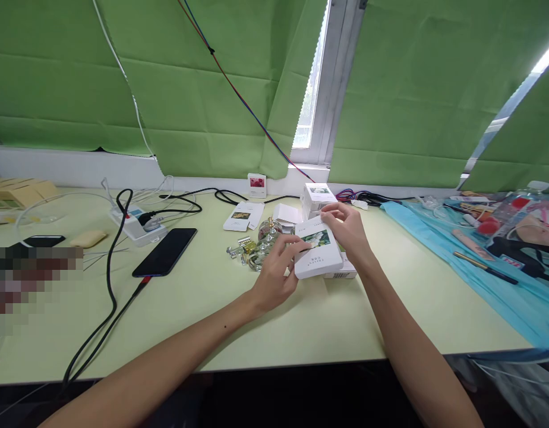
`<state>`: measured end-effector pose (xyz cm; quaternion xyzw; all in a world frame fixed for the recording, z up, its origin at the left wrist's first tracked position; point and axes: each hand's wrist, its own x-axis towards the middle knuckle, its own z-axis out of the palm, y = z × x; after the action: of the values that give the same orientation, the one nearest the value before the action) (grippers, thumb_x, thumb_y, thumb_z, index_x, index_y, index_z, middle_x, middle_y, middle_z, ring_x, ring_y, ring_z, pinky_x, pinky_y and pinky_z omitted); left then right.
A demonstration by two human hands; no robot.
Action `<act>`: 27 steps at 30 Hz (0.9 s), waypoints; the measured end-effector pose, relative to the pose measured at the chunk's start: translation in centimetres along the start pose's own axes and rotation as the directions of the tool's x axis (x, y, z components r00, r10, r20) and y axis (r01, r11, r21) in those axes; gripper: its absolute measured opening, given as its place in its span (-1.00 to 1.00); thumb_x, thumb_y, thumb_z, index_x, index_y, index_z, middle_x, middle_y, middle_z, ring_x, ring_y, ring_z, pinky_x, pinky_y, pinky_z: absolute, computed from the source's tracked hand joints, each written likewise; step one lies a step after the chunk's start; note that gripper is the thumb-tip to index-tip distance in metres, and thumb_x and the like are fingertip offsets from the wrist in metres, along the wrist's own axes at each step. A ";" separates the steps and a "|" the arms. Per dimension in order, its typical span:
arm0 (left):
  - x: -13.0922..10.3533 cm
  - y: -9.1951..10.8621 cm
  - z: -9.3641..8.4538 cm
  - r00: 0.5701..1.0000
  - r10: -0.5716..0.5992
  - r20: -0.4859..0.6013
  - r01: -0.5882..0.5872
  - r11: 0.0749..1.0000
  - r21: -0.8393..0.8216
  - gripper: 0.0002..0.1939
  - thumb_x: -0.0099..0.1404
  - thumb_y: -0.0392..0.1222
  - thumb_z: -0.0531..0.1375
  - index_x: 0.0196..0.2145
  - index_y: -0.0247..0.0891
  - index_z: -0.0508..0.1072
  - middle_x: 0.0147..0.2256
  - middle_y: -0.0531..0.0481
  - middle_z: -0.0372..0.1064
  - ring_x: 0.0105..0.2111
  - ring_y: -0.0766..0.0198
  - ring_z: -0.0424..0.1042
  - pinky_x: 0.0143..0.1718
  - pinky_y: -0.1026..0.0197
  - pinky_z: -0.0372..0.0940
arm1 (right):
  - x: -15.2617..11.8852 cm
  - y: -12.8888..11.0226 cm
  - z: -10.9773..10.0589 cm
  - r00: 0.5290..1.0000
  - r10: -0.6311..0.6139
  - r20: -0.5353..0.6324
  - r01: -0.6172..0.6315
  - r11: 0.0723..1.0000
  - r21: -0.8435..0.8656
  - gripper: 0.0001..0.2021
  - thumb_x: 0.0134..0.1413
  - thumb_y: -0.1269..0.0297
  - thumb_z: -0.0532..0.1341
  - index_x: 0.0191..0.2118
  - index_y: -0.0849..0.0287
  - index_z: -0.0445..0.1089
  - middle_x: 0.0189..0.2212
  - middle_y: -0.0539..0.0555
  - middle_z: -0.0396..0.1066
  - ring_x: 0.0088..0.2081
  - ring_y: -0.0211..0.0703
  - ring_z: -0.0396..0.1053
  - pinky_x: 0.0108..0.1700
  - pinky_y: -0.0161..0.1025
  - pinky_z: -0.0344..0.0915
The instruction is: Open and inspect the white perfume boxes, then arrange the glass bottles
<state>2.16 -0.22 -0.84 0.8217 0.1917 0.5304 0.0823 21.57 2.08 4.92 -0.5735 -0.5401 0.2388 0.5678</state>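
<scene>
Your left hand [277, 274] pinches the white box [316, 254] at its near-left edge, wrist bent inward; your right hand [348, 229] clamps its far end, fingers curled over.

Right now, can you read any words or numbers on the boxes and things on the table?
None can be read.
White box held by the left hand and right hand: flower picture, small print too blurred.
Box underneath: barcode, digits too small.
Flat card: print too small.
Small box at the window: red picture, no legible words.
</scene>
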 end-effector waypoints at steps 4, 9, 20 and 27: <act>0.0 -0.1 0.0 0.998 -0.059 -0.006 0.059 0.997 -0.046 -0.50 0.23 -0.54 0.05 0.04 -0.10 0.36 -0.07 -0.10 0.26 -0.33 0.37 0.37 -0.52 0.39 0.34 | 0.0 0.1 0.1 0.999 -0.041 0.013 0.040 0.999 0.011 -0.82 -0.01 0.12 0.26 -0.35 0.11 0.47 -0.33 0.07 0.51 -0.23 -0.03 0.46 -0.25 -0.17 0.32; -0.1 -0.2 0.1 0.988 -0.151 -0.043 0.148 0.987 -0.069 -0.52 0.25 -0.51 0.06 0.03 -0.09 0.42 -0.09 -0.07 0.25 -0.33 0.38 0.38 -0.52 0.40 0.34 | -0.1 -0.2 0.3 0.995 -0.090 0.043 0.089 0.996 0.014 -0.72 0.07 0.00 0.26 -0.31 0.13 0.48 -0.30 0.10 0.53 -0.18 -0.01 0.48 -0.24 -0.18 0.33; 0.7 -0.3 0.0 0.923 -0.360 -0.133 0.352 0.933 -0.079 -0.71 0.34 -0.32 0.17 -0.02 -0.08 0.49 -0.22 -0.02 0.34 -0.26 0.22 0.42 -0.42 0.24 0.35 | -0.4 -0.5 0.3 0.982 -0.084 0.170 0.065 0.991 0.114 -0.56 0.09 -0.18 0.28 -0.18 0.12 0.50 -0.20 0.13 0.55 -0.60 -0.27 0.37 -0.57 -0.25 0.30; 0.9 -0.2 0.1 0.880 -0.454 -0.138 0.439 0.890 -0.125 -0.82 0.46 -0.07 0.12 -0.13 -0.13 0.49 -0.29 -0.01 0.33 -0.28 0.21 0.40 -0.37 0.19 0.36 | -0.4 -0.3 0.4 0.971 -0.122 0.207 0.098 0.988 0.120 -0.53 0.13 -0.22 0.24 -0.12 0.11 0.50 -0.16 0.12 0.56 -0.62 -0.26 0.40 -0.56 -0.24 0.31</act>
<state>2.50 0.31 -0.17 0.7045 0.3581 0.5708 0.2230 20.98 1.78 5.01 -0.4817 -0.6151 0.2963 0.5494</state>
